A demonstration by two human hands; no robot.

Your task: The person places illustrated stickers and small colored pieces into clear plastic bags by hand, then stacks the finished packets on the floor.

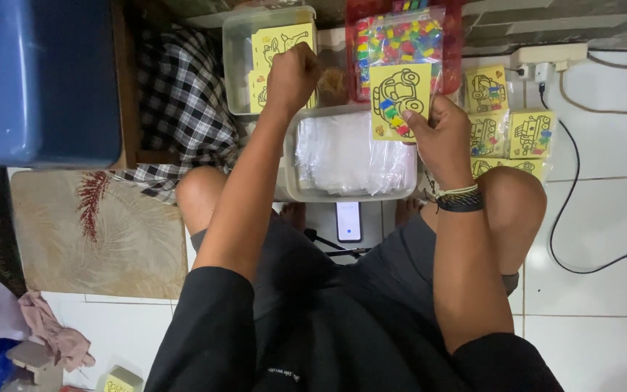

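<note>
— Where are the hands right now?

— The right hand point(440, 134) pinches a yellow card point(399, 98) with a car outline and small coloured bits on it, holding it up over the clear tub of plastic bags point(350, 156). The left hand point(292, 72) is curled into a fist over the smaller clear tub point(237, 65) that holds more yellow cards point(281, 43); I cannot tell whether it has one between its fingers.

— What could slip?

— The card is held only at its lower right corner, by the thumb and fingertips. I judge it could tilt and drop into the bags below, or the coloured bits could come off if it bends.

— Anything else nearby at risk?

— The red basket point(455, 43) with the packet of coloured pieces point(400, 40) sits just behind the card; a careless reach could knock it. Finished packs point(506, 127) lie on the floor to the right, near a cable point(567, 138), and a phone point(348, 221) rests between the knees, where a dropped thing might land.
</note>
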